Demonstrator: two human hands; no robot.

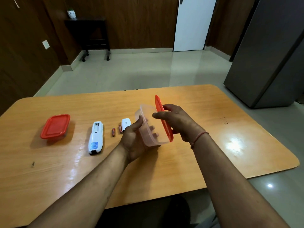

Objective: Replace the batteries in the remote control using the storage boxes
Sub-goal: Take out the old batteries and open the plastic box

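Observation:
My left hand (pixel 134 140) holds a clear plastic storage box (pixel 148 129) tilted on its side above the table. My right hand (pixel 177 120) grips its red lid (pixel 164 119), which stands on edge against the box's open side. A white remote control (pixel 96 139) lies face down with its battery bay open and empty. Two small red batteries (pixel 113 132) (pixel 120 128) lie to its right. The white battery cover (pixel 126 123) rests behind them, partly hidden by my left hand. A second box with a red lid (pixel 55 126) sits shut at the left.
The wooden table (pixel 230 129) ends a little beyond the boxes and at the right. A grey fridge (pixel 269 60) stands at the back right, a dark side table (pixel 92 33) against the far wall.

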